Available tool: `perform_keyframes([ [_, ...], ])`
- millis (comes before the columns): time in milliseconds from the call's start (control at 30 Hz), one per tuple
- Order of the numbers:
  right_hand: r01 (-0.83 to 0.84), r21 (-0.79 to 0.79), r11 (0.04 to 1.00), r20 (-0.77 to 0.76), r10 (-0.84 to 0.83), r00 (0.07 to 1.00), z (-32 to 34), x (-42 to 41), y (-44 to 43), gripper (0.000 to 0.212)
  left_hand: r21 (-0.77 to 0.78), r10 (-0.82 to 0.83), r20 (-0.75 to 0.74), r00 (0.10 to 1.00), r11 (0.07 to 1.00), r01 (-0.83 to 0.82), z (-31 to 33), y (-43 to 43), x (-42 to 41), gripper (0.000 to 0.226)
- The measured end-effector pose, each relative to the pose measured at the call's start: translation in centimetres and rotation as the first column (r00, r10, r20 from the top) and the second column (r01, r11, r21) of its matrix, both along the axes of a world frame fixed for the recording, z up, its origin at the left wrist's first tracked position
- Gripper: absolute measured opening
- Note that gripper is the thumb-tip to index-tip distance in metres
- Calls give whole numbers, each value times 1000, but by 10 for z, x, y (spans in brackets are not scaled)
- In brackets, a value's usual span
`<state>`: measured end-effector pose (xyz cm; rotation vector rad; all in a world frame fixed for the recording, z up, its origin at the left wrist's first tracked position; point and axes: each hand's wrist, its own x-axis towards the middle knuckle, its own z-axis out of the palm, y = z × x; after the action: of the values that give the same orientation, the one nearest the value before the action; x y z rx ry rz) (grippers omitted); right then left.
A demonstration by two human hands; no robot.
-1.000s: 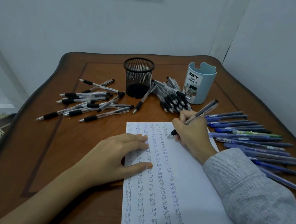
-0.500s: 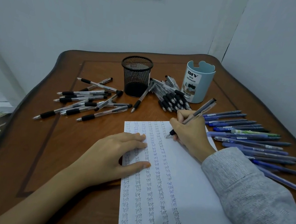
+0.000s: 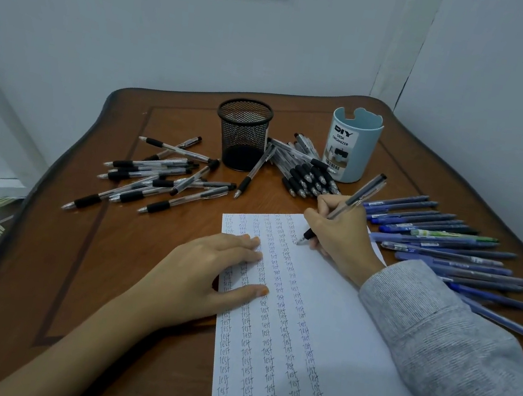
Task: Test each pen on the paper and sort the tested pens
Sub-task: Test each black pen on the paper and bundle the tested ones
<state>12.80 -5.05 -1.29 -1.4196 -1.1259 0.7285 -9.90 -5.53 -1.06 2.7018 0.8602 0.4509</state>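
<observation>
Between mesh cup [image 3: 242, 134] and organizer [image 3: 363, 155], pens [image 3: 307, 176]

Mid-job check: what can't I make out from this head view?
Inside the blue organizer: its wall hides any contents, head view.
The paper: near end cut off by the bottom edge.
The pen in the right hand: tip contact too small to tell.
Writing under the left hand: covered by it.
Nearest blue pens: ends hidden by the grey sleeve.
</observation>
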Motion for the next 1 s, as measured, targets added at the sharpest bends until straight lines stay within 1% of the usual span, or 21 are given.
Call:
perform_keyframes([
  [100, 29, 18, 999, 18, -29, 999, -1, 0, 1, 37, -2, 1, 1, 1000, 1000, -1, -1, 1, 0, 66],
  [233, 14, -15, 1000, 8, -14, 1000, 0, 0, 2, 36, -1, 2, -4, 1000, 1000, -2, -1, 1, 0, 67],
  [433, 25, 23, 999, 42, -26, 999, 0, -3, -1, 37, 1, 3, -3, 1000, 1000, -3, -2, 2, 0, 67],
  [500, 18, 10, 1000, -4, -18, 1000, 0, -3, -1, 38, 3, 2, -3, 1000, 1000, -2, -2, 1, -1, 67],
  [567, 12, -8, 1000, -110, -13, 994, 0, 0, 0, 39, 6, 2, -4, 1000, 1000, -2, -2, 2, -1, 67],
  [633, -35, -6, 999, -192, 33, 981, 2, 2, 1, 39, 2, -1, -6, 1000, 1000, 1, -2, 2, -1, 67],
  [700, -96, 15, 995, -236, 97, 967, 4, 0, 1, 36, -1, -6, -2, 1000, 1000, 6, -2, 2, -1, 66],
  [767, -125, -1, 992, -223, 122, 967, 7, -3, -1, 30, 13, -1, 9, 1000, 1000, 1, -2, 3, -2, 63],
  [800, -129, -24, 991, -203, 121, 972, 8, -4, -1, 31, 27, 9, 18, 1000, 1000, -10, -3, 4, -3, 61],
  [900, -146, -64, 987, -158, 134, 978, 8, -4, -2, 45, 48, 54, 39, 998, 997, -56, -4, 6, -5, 59],
  [1000, -156, -38, 987, -160, 148, 976, 9, -3, -2, 44, 48, 69, 30, 997, 996, -71, -4, 9, -5, 59],
])
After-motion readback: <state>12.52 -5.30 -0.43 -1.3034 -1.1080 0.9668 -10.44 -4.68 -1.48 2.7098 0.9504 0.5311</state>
